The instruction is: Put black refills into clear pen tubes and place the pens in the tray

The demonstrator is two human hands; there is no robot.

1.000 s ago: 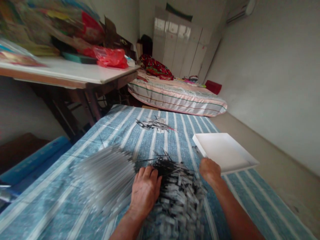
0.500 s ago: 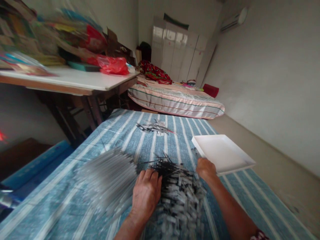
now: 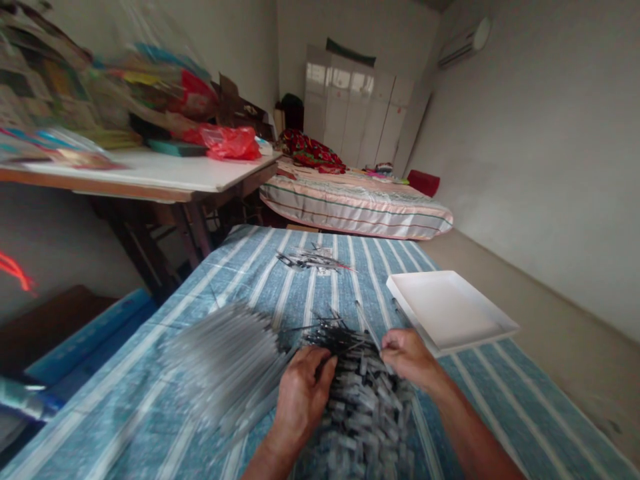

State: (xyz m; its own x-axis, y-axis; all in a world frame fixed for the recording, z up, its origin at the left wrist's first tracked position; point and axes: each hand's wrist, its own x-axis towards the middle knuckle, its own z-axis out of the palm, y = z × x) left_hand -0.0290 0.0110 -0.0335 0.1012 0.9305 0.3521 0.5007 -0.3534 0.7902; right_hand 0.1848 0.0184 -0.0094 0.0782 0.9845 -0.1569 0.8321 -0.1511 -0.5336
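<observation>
My right hand (image 3: 409, 360) is closed in a pinch on a thin clear tube (image 3: 369, 325), like a pen barrel, which points up and to the left. My left hand (image 3: 304, 393) has curled fingers, with thumb and index close together, at the left edge of a heap of short translucent and black pieces (image 3: 367, 393). Whatever its fingertips hold is hidden. Left of it lies a thick row of long greyish clear tubes (image 3: 225, 370), blurred, side by side on the striped cloth (image 3: 145, 393).
A shallow white box lid (image 3: 453, 310) lies right of my right hand, with dark thin sticks by its left edge. Farther back is a small scatter of thin dark and clear sticks (image 3: 313, 259). A cluttered white table (image 3: 200, 175) and a bed (image 3: 355, 200) stand beyond.
My right hand has moved left from the white lid's edge to the heap, and a clear tube now shows in its fingers. My left hand's thumb and index have shifted slightly.
</observation>
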